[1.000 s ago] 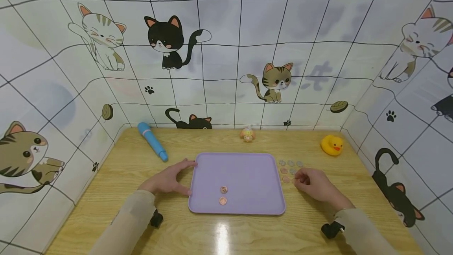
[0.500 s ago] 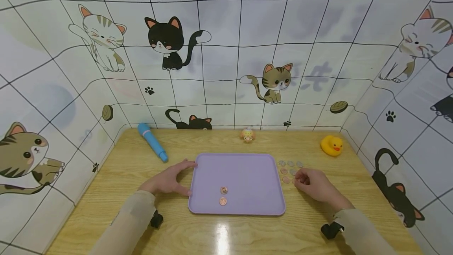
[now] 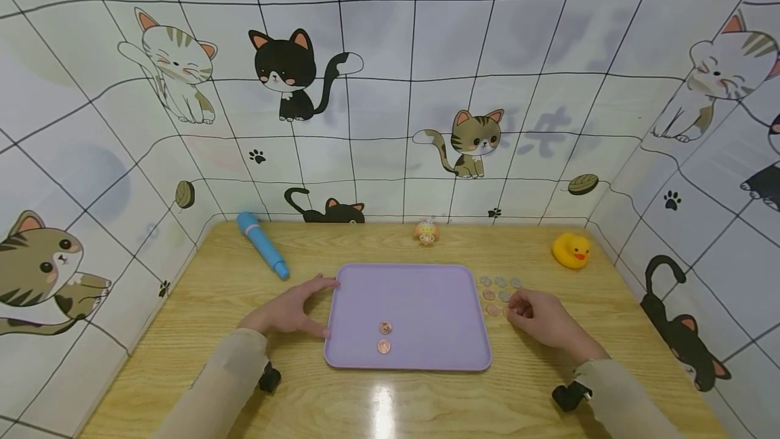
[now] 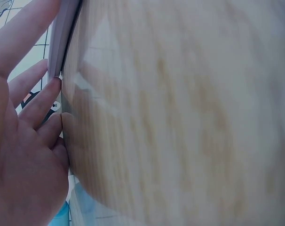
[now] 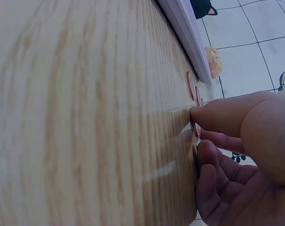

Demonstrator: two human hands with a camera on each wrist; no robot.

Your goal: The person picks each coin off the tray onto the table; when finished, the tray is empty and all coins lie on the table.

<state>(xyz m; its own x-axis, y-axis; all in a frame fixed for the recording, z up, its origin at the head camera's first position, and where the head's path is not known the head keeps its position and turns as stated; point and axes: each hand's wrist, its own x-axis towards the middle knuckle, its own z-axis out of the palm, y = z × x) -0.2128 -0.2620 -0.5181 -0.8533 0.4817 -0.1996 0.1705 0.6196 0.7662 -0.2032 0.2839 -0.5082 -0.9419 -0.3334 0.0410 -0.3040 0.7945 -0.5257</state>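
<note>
Nearest, two copper coins (image 3: 384,337) lying on the purple tray (image 3: 426,303), one just behind the other. Left hand (image 3: 291,310) flat and relaxed against the tray's left edge, fingers straight, holding nothing. Right hand (image 3: 542,317) just right of the tray, fingertips (image 5: 199,114) curled down, pinching a coin (image 5: 194,128) at the near end of the loose coins (image 3: 500,288); remaining coins just beyond, toward the back. Farther off, blue pen (image 3: 262,244) and yellow duck (image 3: 571,249). Against earlier frames, practically unchanged: same hand positions, same coin count on the tray.

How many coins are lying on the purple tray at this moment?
2. Both coins lie on the purple tray near its front edge: one coin just behind the other coin. None seems hidden there.
</note>
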